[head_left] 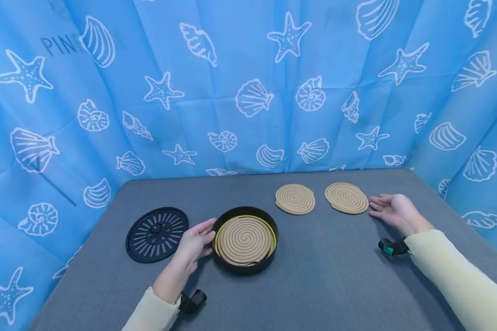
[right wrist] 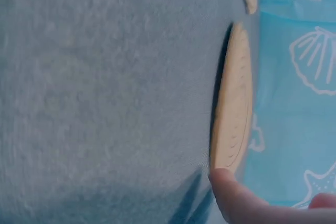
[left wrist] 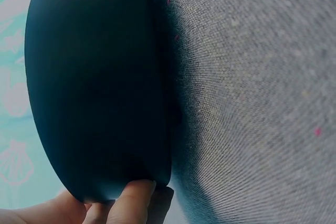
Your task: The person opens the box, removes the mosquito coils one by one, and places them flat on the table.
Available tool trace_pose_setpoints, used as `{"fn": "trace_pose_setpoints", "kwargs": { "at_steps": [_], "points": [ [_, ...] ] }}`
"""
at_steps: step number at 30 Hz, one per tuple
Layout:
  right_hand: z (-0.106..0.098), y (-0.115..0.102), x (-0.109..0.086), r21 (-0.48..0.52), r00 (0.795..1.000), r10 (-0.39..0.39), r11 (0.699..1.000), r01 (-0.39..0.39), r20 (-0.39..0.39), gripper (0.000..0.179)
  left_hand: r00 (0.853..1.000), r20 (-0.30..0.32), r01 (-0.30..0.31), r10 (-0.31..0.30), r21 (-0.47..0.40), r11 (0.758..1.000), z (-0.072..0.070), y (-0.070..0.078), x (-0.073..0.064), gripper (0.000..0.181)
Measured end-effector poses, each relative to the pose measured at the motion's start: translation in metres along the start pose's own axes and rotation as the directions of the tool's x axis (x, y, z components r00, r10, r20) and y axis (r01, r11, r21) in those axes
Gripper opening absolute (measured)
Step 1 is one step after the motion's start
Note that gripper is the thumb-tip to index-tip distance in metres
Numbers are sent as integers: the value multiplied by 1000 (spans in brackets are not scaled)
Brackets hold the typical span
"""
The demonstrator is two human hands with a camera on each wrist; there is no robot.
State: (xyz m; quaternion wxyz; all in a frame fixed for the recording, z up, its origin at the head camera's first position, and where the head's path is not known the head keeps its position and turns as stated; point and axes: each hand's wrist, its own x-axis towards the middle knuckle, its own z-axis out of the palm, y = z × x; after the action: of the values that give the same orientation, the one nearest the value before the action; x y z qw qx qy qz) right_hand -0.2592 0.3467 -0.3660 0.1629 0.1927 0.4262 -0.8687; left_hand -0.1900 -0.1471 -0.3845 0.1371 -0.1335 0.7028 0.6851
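A round black tin (head_left: 245, 272) with a yellow inner rim stands in the middle of the table, holding a tan mosquito coil (head_left: 245, 240) that lies flat inside. My left hand (head_left: 196, 241) grips the tin's left side, and in the left wrist view its fingers (left wrist: 131, 203) bend against the dark side wall near the base. To the right, my right hand (head_left: 395, 212) has its fingers extended at the edge of another mosquito coil (head_left: 346, 198) on the table. A fingertip (right wrist: 223, 176) meets this coil's near edge in the right wrist view.
Left of the tin lies a round black slotted lid (head_left: 157, 234). One more mosquito coil (head_left: 295, 199) lies between the tin and the right-hand coil. Behind the grey table (head_left: 314, 285) hangs a blue curtain (head_left: 232, 55) with white shell prints.
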Motion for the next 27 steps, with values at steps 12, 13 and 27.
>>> {"fn": "trace_pose_setpoints", "kwargs": {
  "at_steps": [12, 13, 27],
  "points": [
    [19, 4, -16, 236, 991, -44, 972, 12, 129, 66, 1000, 12, 3, -3, -10, 1000, 0, -1, -3, 42],
    [22, 4, -18, 255, 988, -47, 967, 8, 147, 67, 1000, 10, 2, -2, -8, 1000, 0, -1, -3, 42],
    [73, 16, -42, 179, 959, -89, 983, 41, 270, 71, 1000, 9, 0, 0, -9, 1000, -1, -1, -1, 41]
  ]
}}
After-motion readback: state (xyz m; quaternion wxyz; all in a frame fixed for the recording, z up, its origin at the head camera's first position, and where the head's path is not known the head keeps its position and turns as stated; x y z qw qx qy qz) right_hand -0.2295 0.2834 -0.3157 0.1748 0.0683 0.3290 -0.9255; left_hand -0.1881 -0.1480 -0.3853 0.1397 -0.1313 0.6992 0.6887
